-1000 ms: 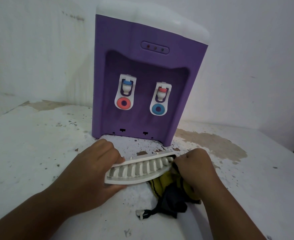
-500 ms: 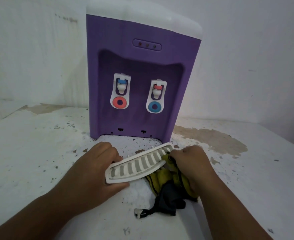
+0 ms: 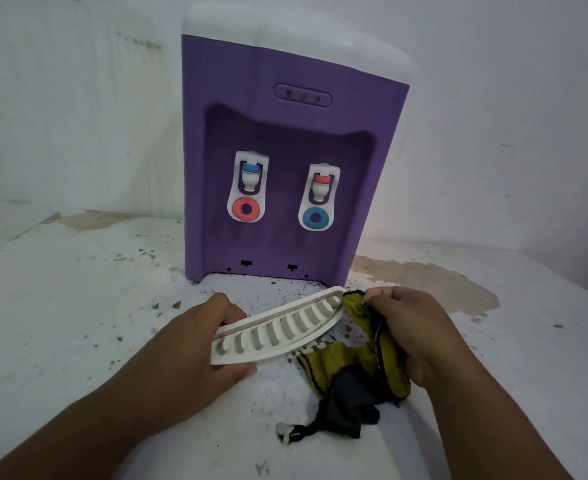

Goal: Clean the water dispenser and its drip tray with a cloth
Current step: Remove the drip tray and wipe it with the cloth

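Note:
A purple water dispenser (image 3: 285, 133) with a white top and two taps stands at the back of the table. In front of it my left hand (image 3: 195, 344) grips the left end of the white slotted drip tray (image 3: 278, 332), lifted and tilted with its right end higher. My right hand (image 3: 414, 327) holds a yellow-green and dark cloth (image 3: 362, 372) bunched against the tray's right end. The cloth's lower part trails onto the table.
The white table (image 3: 60, 323) is worn, with brown patches at the right (image 3: 431, 282) and dark specks around the dispenser's base. A white wall stands close behind. The table's right edge runs near the frame's right side.
The tray's right end has risen, tilting it more. My right hand has moved with the cloth up to that end.

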A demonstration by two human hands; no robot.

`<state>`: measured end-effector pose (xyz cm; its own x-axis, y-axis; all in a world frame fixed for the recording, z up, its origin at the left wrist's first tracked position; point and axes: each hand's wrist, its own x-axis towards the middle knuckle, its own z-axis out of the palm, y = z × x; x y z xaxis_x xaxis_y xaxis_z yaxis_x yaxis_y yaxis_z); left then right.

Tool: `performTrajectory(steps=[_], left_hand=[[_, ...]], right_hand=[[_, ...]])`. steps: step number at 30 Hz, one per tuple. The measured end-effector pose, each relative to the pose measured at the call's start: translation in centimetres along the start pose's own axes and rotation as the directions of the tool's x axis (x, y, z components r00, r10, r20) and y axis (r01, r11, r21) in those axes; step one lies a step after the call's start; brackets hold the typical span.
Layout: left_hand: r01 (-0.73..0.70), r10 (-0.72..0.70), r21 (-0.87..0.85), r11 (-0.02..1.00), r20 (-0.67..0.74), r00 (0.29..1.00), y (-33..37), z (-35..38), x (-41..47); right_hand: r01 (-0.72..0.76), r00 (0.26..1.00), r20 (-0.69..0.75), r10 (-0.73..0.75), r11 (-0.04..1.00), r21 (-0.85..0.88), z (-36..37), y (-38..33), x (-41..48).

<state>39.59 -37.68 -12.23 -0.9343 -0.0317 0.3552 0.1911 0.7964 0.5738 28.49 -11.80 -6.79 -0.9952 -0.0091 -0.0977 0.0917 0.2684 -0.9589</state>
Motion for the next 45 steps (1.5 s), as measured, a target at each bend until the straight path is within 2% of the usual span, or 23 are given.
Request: performTrajectory(steps=[5,9,12,17,25,30,37,39,42,45], left_hand=[[-0.053,0.052,-0.057,0.997,-0.025,0.998,0.3,0.0,0.0],[-0.102,0.1,-0.061,0.993,-0.034,0.994,0.5,0.5,-0.2],[-0.145,0.143,-0.063,0.987,-0.032,0.989,0.6,0.6,-0.2],[-0.144,0.144,-0.065,0.987,-0.013,0.99,0.4,0.7,-0.3],[-0.177,0.176,-0.045,0.983,-0.017,0.984,0.5,1.0,-0.5],[-0.207,0.208,0.02,0.978,-0.054,0.977,0.8,1.4,-0.6],[-0.188,0.19,0.029,0.982,-0.101,0.976,0.7,1.7,-0.4],[-0.201,0.203,0.028,0.979,-0.15,0.968,1.0,1.7,-0.2],[-0.197,0.186,-0.027,0.98,-0.231,0.955,2.1,1.8,0.2],[-0.194,0.154,-0.134,0.972,-0.26,0.953,2.8,1.9,0.4]], right_hand=[[0.164,0.972,-0.138,-0.192,0.968,-0.189,0.9,0.4,0.0],[0.26,0.931,-0.173,-0.322,0.915,-0.309,1.9,0.8,-0.3],[0.317,0.883,-0.181,-0.433,0.835,-0.45,2.6,0.9,-0.6],[0.308,0.889,-0.122,-0.441,0.774,-0.553,3.2,0.7,-1.1],[0.228,0.954,-0.102,-0.283,0.9,-0.372,4.2,1.4,-0.7],[0.203,0.97,-0.061,-0.237,0.92,-0.336,4.6,1.9,-1.2],[0.241,0.966,-0.016,-0.26,0.915,-0.325,4.7,2.1,-1.4],[0.26,0.96,-0.036,-0.278,0.932,-0.25,4.8,1.7,-1.8],[0.295,0.946,-0.131,-0.296,0.955,-0.027,5.0,0.4,-2.3],[0.363,0.913,-0.224,-0.342,0.93,0.058,4.8,-0.3,-2.6]])
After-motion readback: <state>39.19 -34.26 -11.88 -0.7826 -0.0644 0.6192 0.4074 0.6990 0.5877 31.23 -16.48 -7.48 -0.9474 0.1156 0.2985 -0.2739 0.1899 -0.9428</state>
